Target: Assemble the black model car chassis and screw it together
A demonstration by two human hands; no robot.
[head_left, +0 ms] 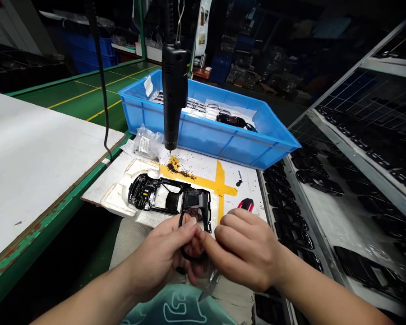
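This place is a factory workshop for assembly work, because a black electric screwdriver [173, 90] hangs from above a long green workbench [84, 92] with yellow lines. Beside it stand a bright blue plastic crate [219, 140] and white metal racks [355, 149] with rows of black plastic device frames [301, 203]

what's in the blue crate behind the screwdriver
The blue crate holds rows of black-and-silver parts on white sheeting, plus a black part at right. The electric screwdriver hides some at left; the floor is covered.
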